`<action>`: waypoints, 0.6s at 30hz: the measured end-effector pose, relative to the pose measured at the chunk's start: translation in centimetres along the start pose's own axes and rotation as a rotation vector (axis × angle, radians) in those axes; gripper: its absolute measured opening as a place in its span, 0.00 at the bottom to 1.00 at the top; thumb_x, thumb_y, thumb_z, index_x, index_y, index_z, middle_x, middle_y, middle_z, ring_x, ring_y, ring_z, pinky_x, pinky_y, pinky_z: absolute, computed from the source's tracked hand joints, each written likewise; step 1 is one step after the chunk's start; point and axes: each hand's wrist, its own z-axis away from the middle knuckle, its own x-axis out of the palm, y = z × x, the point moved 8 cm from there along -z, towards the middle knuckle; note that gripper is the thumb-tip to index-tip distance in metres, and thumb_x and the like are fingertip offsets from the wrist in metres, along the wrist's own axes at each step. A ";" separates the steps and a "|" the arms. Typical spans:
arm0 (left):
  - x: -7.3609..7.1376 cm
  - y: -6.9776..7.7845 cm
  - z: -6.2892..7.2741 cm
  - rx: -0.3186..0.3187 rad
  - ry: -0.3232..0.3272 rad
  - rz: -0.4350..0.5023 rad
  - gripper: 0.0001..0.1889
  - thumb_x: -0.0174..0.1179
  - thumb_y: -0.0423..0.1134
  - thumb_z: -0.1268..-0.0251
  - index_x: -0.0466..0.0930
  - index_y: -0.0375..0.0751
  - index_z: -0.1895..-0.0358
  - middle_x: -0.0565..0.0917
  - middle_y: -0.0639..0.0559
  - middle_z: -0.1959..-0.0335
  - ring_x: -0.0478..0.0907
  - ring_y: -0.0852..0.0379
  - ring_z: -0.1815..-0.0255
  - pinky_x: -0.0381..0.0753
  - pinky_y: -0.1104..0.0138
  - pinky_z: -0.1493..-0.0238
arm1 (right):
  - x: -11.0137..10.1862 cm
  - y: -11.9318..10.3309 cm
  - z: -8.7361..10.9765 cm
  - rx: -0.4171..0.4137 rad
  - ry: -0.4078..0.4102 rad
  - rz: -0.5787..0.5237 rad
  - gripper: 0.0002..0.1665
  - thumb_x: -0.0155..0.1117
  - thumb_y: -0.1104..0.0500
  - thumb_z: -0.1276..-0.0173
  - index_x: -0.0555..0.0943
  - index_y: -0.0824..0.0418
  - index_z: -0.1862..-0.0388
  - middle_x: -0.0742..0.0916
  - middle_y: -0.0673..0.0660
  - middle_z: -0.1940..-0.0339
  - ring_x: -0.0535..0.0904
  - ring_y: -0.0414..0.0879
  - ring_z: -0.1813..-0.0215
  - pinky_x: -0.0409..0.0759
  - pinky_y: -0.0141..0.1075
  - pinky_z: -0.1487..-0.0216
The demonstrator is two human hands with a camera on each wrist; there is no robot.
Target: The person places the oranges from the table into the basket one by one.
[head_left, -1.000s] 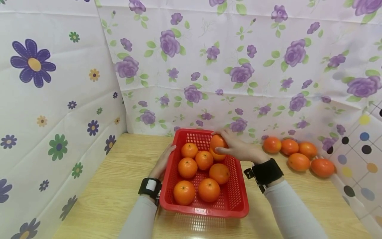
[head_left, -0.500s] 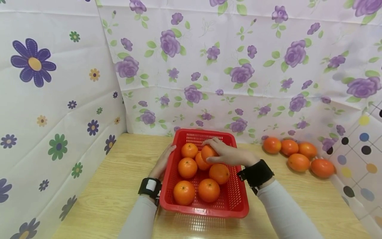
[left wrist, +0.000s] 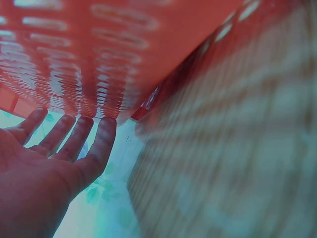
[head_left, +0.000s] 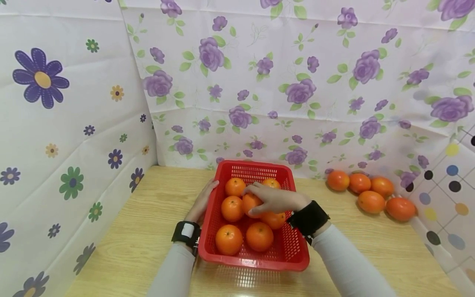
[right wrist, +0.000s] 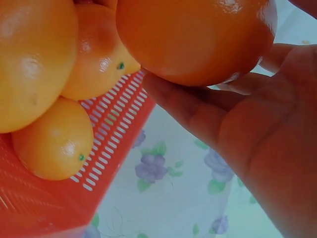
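The right hand (head_left: 273, 199) has its thumb and fingers curled round an orange (head_left: 250, 205), gripping it inside a red basket (head_left: 274, 265); whether this orange touches those around it I cannot tell. Just left of these fingers lies a second orange (head_left: 232, 209), with a third orange (head_left: 235, 187) beyond it, farther from the person. Past the knuckles, toward the far right corner, a fourth orange (head_left: 271, 182) shows only in part. A fifth orange (head_left: 274, 221) sits just below the hand, partly covered by it. Nearer the person than the fingers, two more oranges (head_left: 229, 239) lie side by side. The left hand (head_left: 203, 201) is outside the basket, its fingers (left wrist: 103, 141) mostly straight and spread, the tips against the slotted left side. Well to the right of the gripping fingers, five oval fruits (head_left: 371, 201) lie in a close group on the wooden surface (head_left: 159, 202). Both wrists wear black bands (head_left: 180, 230), and a flowered sheet (head_left: 245, 82) hangs beyond the fingertips of both hands.
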 end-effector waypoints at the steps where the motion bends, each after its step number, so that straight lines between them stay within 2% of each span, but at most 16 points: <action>1: 0.0 0.0 0.0 0.000 -0.003 0.001 0.32 0.45 0.57 0.17 0.52 0.52 0.17 0.63 0.42 0.21 0.62 0.40 0.23 0.64 0.42 0.25 | 0.2 0.0 -0.1 -0.001 -0.003 0.006 0.35 0.68 0.47 0.26 0.69 0.56 0.26 0.74 0.56 0.27 0.63 0.56 0.22 0.62 0.55 0.22; 4: 0.0 0.0 0.0 -0.002 -0.010 0.006 0.32 0.45 0.56 0.17 0.52 0.52 0.17 0.63 0.42 0.21 0.62 0.41 0.23 0.64 0.43 0.25 | 0.5 -0.3 -0.3 -0.025 -0.001 0.027 0.33 0.70 0.49 0.27 0.71 0.58 0.29 0.77 0.55 0.33 0.70 0.53 0.29 0.67 0.52 0.25; 9: 0.0 -0.1 0.1 -0.010 -0.007 0.003 0.32 0.45 0.57 0.17 0.52 0.53 0.17 0.63 0.42 0.21 0.63 0.41 0.24 0.65 0.43 0.26 | 0.9 -0.7 -0.7 -0.051 0.000 0.089 0.31 0.73 0.50 0.29 0.74 0.56 0.32 0.79 0.52 0.38 0.73 0.51 0.34 0.70 0.49 0.27; 13: 0.0 0.0 0.2 -0.013 -0.003 -0.004 0.32 0.45 0.58 0.17 0.53 0.54 0.18 0.64 0.42 0.22 0.63 0.41 0.24 0.66 0.43 0.27 | 1.4 -0.5 -1.0 -0.036 0.001 0.098 0.29 0.76 0.53 0.32 0.76 0.53 0.35 0.79 0.49 0.39 0.74 0.49 0.36 0.71 0.47 0.29; 18: -0.1 0.0 0.1 -0.010 0.004 -0.015 0.33 0.45 0.58 0.17 0.52 0.52 0.17 0.64 0.42 0.22 0.64 0.42 0.24 0.68 0.44 0.27 | 2.2 -0.2 -1.1 0.020 -0.018 0.060 0.31 0.79 0.56 0.36 0.77 0.49 0.36 0.74 0.51 0.39 0.73 0.47 0.41 0.77 0.43 0.35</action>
